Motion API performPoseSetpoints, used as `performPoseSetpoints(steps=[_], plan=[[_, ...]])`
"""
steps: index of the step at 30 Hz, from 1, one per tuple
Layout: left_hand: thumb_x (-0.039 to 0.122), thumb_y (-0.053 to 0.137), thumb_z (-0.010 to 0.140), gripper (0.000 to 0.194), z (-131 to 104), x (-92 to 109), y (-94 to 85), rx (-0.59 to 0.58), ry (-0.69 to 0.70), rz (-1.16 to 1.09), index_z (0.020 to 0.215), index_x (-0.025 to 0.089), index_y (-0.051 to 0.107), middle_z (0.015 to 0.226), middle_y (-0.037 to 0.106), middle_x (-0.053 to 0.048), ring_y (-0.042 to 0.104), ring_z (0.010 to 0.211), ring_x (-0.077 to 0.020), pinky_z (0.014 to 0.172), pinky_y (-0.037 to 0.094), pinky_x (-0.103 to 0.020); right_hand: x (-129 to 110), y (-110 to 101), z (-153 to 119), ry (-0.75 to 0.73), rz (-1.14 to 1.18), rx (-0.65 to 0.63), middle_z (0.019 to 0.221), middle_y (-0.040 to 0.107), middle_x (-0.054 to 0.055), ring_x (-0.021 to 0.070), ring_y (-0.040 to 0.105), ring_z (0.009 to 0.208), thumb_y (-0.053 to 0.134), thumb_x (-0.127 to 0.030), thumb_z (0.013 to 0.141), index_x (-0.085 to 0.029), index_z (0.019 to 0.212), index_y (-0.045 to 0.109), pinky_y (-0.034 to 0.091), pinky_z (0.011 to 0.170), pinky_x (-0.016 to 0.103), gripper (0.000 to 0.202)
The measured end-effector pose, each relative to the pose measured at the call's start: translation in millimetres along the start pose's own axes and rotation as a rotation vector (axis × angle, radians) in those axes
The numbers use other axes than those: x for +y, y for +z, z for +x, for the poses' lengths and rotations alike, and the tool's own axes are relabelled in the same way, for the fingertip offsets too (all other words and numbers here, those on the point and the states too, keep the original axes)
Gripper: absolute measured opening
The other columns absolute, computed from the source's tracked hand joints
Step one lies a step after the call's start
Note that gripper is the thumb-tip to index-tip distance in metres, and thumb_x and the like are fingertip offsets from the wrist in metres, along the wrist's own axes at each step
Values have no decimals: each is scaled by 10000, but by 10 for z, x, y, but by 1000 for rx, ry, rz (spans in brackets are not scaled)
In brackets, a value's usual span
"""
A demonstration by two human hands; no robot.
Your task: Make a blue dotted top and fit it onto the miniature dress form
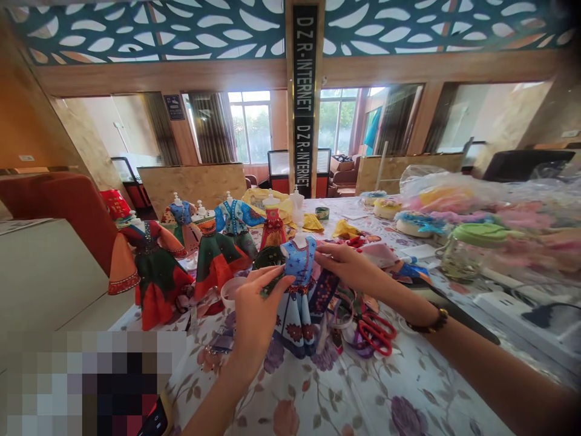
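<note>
A small white mannequin in a blue vest (pixel 300 261) and a light blue patterned skirt (pixel 294 321) stands upright at the middle of the table. My left hand (pixel 259 309) pinches the vest's lower left side between thumb and fingers. From the right, my right hand (pixel 342 263) has its fingers closed at the vest's upper right edge. Dark patterned fabric (pixel 324 293) hangs below my right hand. Red-handled scissors (pixel 377 333) lie right of the skirt, beside ribbon rolls.
Several dressed mannequins stand at the left, one in a green and red skirt (pixel 158 275). A lidded jar (pixel 467 251), a white power strip (pixel 521 321) and plastic-wrapped pastel items (pixel 494 209) are at the right. A phone (pixel 157 418) is at the bottom left.
</note>
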State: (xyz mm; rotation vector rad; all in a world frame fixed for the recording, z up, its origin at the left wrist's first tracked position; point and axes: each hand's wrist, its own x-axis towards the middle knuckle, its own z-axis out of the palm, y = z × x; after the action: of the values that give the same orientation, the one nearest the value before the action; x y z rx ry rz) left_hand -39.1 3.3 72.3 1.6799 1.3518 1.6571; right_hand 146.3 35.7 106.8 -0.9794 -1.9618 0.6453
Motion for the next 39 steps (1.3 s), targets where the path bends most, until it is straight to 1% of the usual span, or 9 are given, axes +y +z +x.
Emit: performPoseSetpoints(steps=[5,11,19,22,25,28,33,36,39], plan=[[287,746,655,186,-9,-39,25,9,-29,-6,826,218,762,913,732,-48,644,908,-235,852,481,-346,24,92,-106,-13,-6,-5,596,576,-18,149,499,571,503,-400,821,-187,720,665,374,549,250,286],[298,731,672,174,-20,-57,15,14,-24,22,820,211,761,918,732,-52,645,909,-232,855,487,-358,121,221,-143,-33,-59,87,703,661,0,179,572,694,514,-352,829,-182,690,674,411,664,262,272],[262,722,685,162,-66,-65,-34,-4,-1,64,836,215,754,903,736,-42,645,887,-219,832,487,-346,163,172,-191,-65,-146,127,797,712,36,217,637,786,496,-328,858,-193,887,701,452,723,289,248],[268,704,715,143,-145,-37,-79,55,87,114,847,224,739,889,726,-27,640,862,-205,816,481,-333,124,69,-261,-81,-175,128,832,712,33,199,639,777,470,-283,880,-204,1022,668,452,714,273,256],[250,680,748,57,-277,31,-94,96,285,134,778,216,716,802,720,-8,653,789,-178,767,494,-291,56,-54,-353,-115,-215,65,812,699,11,162,627,734,442,-245,905,-222,1134,613,449,685,242,287],[219,673,756,63,-429,122,-26,-109,325,69,808,211,707,797,736,-6,676,758,-166,726,513,-259,-39,-143,-437,-158,-230,-20,755,674,-11,135,607,680,436,-243,916,-236,1186,576,445,657,220,304],[208,676,735,357,-575,186,195,-450,3,-80,1091,229,643,1058,709,-46,659,949,-210,789,517,-305,-203,-178,-526,-181,-156,-86,805,654,-4,123,576,682,429,-236,911,-241,1141,597,429,638,210,286],[186,639,733,266,-577,164,259,-563,-155,-211,995,206,675,995,719,-46,659,919,-206,786,512,-298,-240,-182,-555,-185,-101,-69,678,594,-28,114,515,594,450,-235,897,-241,1115,609,393,577,206,270],[191,647,702,135,-555,128,232,-568,-225,-238,831,170,683,794,712,-25,657,761,-178,697,509,-265,-223,-194,-567,-170,-59,-40,612,545,-43,110,478,559,460,-230,888,-234,1095,612,363,547,207,258]])
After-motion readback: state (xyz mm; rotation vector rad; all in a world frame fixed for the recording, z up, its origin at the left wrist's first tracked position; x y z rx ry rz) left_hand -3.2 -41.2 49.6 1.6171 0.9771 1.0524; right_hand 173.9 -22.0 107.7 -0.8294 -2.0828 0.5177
